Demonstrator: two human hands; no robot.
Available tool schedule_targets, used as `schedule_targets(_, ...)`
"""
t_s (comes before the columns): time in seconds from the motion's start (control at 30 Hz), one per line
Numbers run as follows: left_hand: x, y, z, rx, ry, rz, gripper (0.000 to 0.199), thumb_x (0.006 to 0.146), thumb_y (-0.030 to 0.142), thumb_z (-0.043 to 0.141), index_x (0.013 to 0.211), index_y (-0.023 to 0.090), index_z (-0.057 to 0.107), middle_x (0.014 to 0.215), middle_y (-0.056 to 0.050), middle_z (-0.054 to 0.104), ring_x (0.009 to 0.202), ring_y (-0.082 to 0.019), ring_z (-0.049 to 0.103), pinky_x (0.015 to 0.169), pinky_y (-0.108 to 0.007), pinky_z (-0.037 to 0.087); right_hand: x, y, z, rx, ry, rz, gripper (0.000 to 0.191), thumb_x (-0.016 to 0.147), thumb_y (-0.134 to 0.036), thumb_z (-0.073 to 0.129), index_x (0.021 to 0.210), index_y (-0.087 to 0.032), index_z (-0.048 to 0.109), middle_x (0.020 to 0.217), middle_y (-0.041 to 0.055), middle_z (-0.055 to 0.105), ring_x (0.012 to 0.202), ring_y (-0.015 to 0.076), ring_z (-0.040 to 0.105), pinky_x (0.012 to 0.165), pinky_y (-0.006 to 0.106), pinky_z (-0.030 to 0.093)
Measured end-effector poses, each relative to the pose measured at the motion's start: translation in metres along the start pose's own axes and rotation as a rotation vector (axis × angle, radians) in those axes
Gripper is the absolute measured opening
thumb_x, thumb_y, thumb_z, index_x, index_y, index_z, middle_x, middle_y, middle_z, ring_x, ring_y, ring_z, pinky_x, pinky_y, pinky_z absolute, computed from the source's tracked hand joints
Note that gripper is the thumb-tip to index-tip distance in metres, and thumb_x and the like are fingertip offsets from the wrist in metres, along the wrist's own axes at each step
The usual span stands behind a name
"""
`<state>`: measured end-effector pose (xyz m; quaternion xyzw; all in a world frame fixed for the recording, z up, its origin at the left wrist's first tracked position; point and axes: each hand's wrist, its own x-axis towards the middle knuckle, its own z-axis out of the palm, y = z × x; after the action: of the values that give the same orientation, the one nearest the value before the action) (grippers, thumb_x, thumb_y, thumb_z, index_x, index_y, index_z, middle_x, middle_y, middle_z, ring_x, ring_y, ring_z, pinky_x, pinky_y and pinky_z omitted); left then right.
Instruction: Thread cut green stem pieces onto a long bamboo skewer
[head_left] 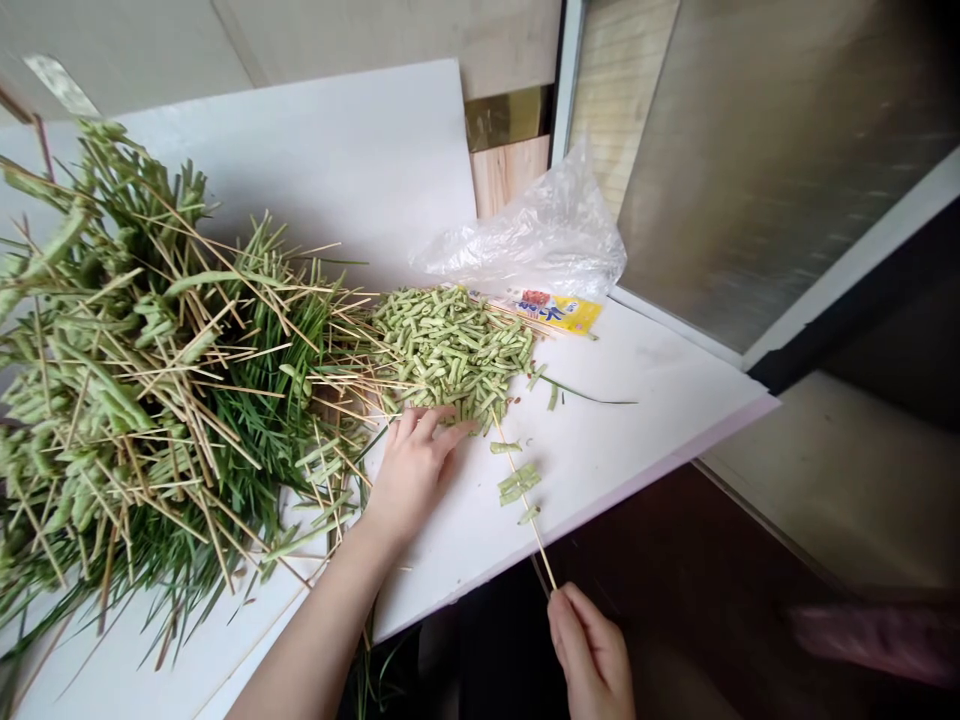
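My right hand (589, 650) grips the lower end of a thin bamboo skewer (546, 562) at the table's near edge. Several short pieces of cut green bean (519, 484) are threaded on the skewer, crosswise, with gaps between some of them. The skewer's far tip reaches the near edge of a heap of cut green beans (450, 345). At that same edge my left hand (416, 455) rests with bent fingers and the thumb apart from them, touching the beans. Nothing shows held in it, though its fingertips are partly hidden.
Left of the heap lies a large pile of loaded bean skewers (112, 370) with green chives (255, 430) under and among them. A clear plastic bag (540, 240) and a yellow packet (574, 313) lie behind the heap. A framed glass panel (787, 150) stands at the right.
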<state>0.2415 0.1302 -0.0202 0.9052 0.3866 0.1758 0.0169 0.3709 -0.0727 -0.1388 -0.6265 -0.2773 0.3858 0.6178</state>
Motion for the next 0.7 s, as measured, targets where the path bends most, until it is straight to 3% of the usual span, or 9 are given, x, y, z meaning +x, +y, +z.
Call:
schedule_targets(0.1,0.0002,-0.0011,0.0011,0.122,-0.059,0.013,0.041,0.094,0.012,0.052,0.126,0.032,0.068,0.13,-0.009,0.065,0.114,-0.034,0.05,0.094,-0.049,0.04,0.0001,-0.0002,-0.0001,0.001,0.0,-0.006,0.053,0.092,-0.062,0.056,0.058,-0.023,0.05,0.054,-0.0025,0.043,0.05,0.0124,0.039,0.044,0.024,0.033)
schedule_targets(0.33,0.0014,-0.0029,-0.0043,0.125,-0.005,-0.092,0.015,0.09,0.018,0.058,0.099,0.023,0.069,0.104,-0.01,0.071,0.1,-0.032,0.057,0.087,-0.045,0.041,0.0003,0.0009,0.0002,-0.002,-0.003,-0.008,0.052,0.093,-0.061,0.055,0.058,-0.023,0.051,0.054,-0.0025,0.043,0.05,0.0128,0.04,0.045,0.024,0.034)
schedule_targets(0.57,0.001,-0.0035,-0.0011,0.081,-0.019,-0.092,0.02,0.095,0.033,0.058,0.109,0.022,0.066,0.103,-0.01,0.072,0.097,-0.031,0.059,0.087,-0.042,0.043,-0.0003,0.0024,0.0003,-0.001,-0.018,0.034,0.052,0.094,-0.061,0.054,0.06,-0.023,0.047,0.056,-0.0041,0.038,0.051,0.012,0.038,0.047,0.024,0.036)
schedule_targets(0.7,0.0013,-0.0037,0.0004,0.103,-0.022,-0.109,0.009,0.095,0.028,0.058,0.095,0.023,0.066,0.092,-0.008,0.073,0.089,-0.029,0.059,0.082,-0.04,0.044,-0.0007,0.0038,0.0006,0.017,-0.023,0.044,0.051,0.093,-0.061,0.055,0.061,-0.023,0.044,0.058,-0.0043,0.036,0.053,0.0123,0.035,0.048,0.024,0.035)
